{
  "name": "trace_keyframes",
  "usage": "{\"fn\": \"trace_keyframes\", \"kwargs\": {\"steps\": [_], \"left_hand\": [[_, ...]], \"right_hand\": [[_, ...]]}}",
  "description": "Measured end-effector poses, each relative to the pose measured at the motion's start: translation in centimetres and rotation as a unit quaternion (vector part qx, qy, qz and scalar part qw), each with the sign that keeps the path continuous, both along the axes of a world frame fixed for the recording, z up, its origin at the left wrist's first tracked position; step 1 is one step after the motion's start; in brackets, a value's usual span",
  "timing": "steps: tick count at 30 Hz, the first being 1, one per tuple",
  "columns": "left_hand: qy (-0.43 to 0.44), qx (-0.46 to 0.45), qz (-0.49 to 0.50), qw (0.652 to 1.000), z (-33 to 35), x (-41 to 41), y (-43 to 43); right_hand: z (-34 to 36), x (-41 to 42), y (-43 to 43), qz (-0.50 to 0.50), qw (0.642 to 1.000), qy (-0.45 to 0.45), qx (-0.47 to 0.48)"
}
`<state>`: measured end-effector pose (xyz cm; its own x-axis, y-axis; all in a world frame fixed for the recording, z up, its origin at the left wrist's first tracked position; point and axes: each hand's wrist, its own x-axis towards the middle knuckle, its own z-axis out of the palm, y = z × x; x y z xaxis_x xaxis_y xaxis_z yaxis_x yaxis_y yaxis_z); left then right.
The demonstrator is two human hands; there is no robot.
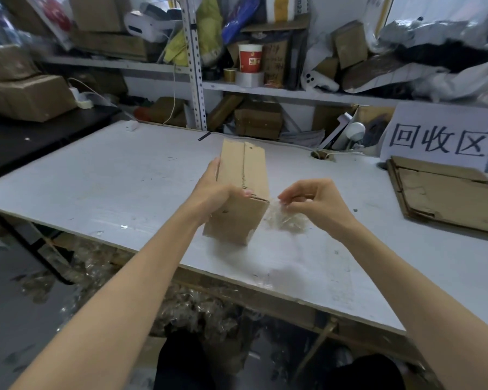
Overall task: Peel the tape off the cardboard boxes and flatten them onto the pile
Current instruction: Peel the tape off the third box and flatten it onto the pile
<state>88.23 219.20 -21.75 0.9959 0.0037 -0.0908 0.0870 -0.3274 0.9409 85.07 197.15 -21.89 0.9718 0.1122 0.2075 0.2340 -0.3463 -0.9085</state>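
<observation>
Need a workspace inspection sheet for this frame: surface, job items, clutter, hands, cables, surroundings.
Surface: white table, scuffed and marked.
Job's things: cardboard box held mid-table; crumpled clear tape beside its lower corner; flattened cardboard pile at the table's right end.
Clutter: tape scraps on the floor under the table's near edge.
Hands: left hand grips the box; right hand pinches the tape.
Cables: white cable at a hole near the table's back edge.
Surroundings: shelf packed with boxes, red cup, sign behind the pile.
</observation>
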Motion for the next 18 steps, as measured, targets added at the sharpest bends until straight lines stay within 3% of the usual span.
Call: {"fn": "trace_keyframes", "kwargs": {"steps": [3,5,8,13,18], "left_hand": [[-0.002,0.002,0.004,1.000,-0.2,0.0,0.0],[0.003,-0.013,0.011,1.000,-0.6,-0.1,0.3],[0.000,-0.001,0.018,1.000,-0.9,-0.3,0.7],[0.008,0.018,0.064,0.998,-0.8,0.2,0.3],[-0.004,0.009,0.057,0.998,-0.9,0.4,-0.4]], "right_hand": [[-0.6,0.3,0.5,-0.071,0.995,-0.058,-0.026],[-0.7,0.6,0.7,-0.105,0.993,-0.050,-0.014],[-1.0,0.6,1.5,-0.041,0.990,0.046,0.123],[-0.6,0.6,2.6,-0.006,0.972,0.089,0.218],[0.4,0.7,3.9,-0.007,0.991,0.038,0.127]]}}
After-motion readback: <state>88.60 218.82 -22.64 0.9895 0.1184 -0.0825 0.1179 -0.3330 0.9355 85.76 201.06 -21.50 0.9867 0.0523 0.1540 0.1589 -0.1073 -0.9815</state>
